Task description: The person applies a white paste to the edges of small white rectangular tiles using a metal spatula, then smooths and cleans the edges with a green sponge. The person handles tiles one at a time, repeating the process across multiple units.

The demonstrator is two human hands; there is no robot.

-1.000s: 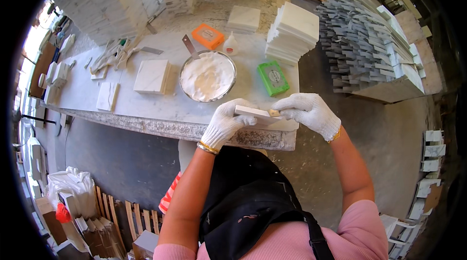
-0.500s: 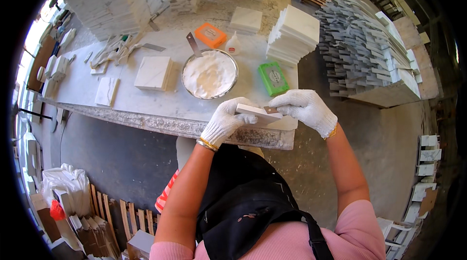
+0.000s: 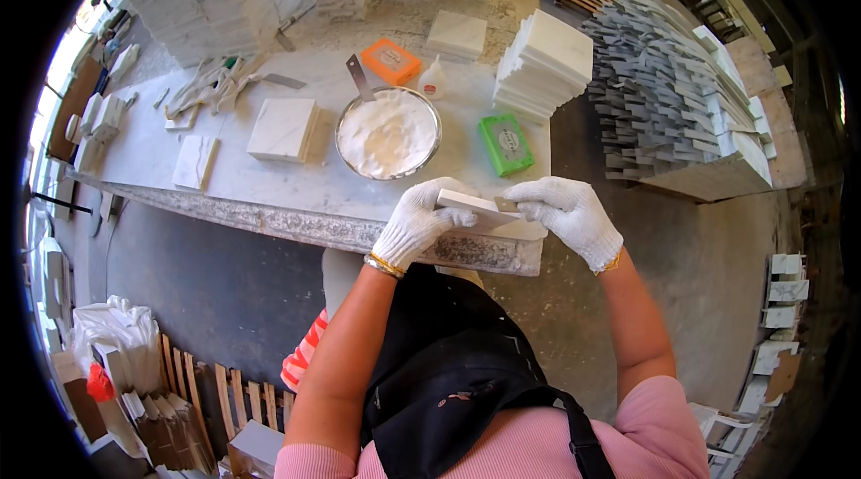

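Observation:
Both my hands wear white knit gloves and meet over the front edge of a marble-topped bench. My left hand (image 3: 418, 223) is closed on a white marble tile (image 3: 477, 207), held tilted with its edge toward me. Pinched in my right hand (image 3: 574, 219) is a small metal scraper blade (image 3: 506, 205), at the tile's right end; the fingers cover most of it. Beyond them stands a metal bowl (image 3: 437, 152) of white paste (image 3: 387, 132), a putty knife (image 3: 360, 78) leaning on its far rim. A green box (image 3: 506, 144) lies right of the bowl.
Behind the bowl are an orange box (image 3: 391, 61) and a small white squeeze bottle (image 3: 432, 82). Stacked tiles (image 3: 543, 62) stand at the bench's right edge, another stack (image 3: 283, 130) left of the bowl. Further left lie spare gloves (image 3: 211, 89). Many grey-edged tiles (image 3: 655, 84) fill a pallet rightward.
My right hand has shifted slightly down, and the scraper blade has turned at the tile's end. My left hand keeps the tile in nearly the same place.

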